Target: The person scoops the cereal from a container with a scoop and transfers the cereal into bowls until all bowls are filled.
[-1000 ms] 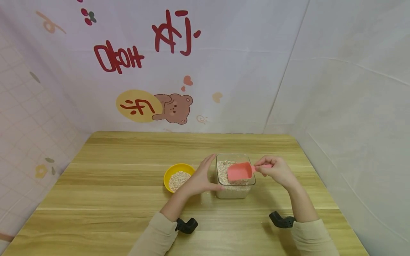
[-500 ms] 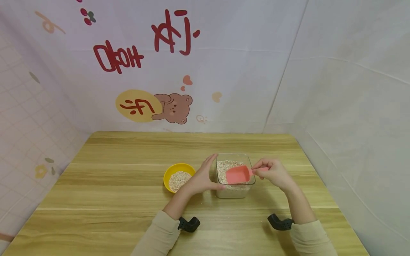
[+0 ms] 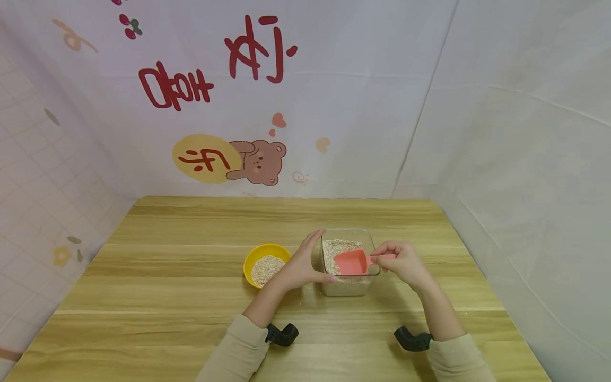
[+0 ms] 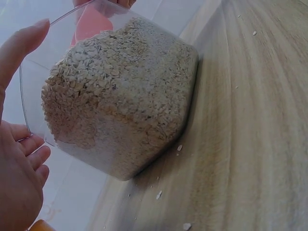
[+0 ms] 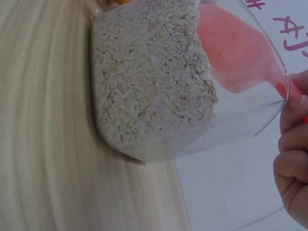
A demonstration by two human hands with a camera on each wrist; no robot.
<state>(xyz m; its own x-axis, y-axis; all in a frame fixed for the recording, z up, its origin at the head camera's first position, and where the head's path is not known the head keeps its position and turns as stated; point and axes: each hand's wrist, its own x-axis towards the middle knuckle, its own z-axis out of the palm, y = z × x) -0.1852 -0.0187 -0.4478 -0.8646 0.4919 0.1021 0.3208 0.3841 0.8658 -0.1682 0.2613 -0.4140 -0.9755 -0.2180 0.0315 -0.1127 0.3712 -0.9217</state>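
Note:
A clear square container (image 3: 345, 289) of rolled oats (image 4: 120, 86) stands upright on the table. My left hand (image 3: 300, 267) holds its left side, the thumb at the front rim and the fingers toward the back corner. Between thumb and fingers, my right hand (image 3: 404, 263) pinches the handle of a pink scoop (image 3: 350, 262) above the right rim. The scoop's front edge lies in the oats inside the container, as the right wrist view shows through the clear wall. To the left, partly behind my left wrist, sits a yellow bowl (image 3: 272, 250) with oats in it.
A wood-grain table (image 3: 167, 297) bears all of this, with a few loose oat flakes (image 4: 159, 195) near the container. White printed cloth (image 3: 358, 106) hangs behind and at both sides. Black camera mounts (image 3: 282, 335) sit at both wrists.
My right hand has moved down and left, lowering the scoop from above the oats into them. My left hand, the container and the bowl stay almost in place.

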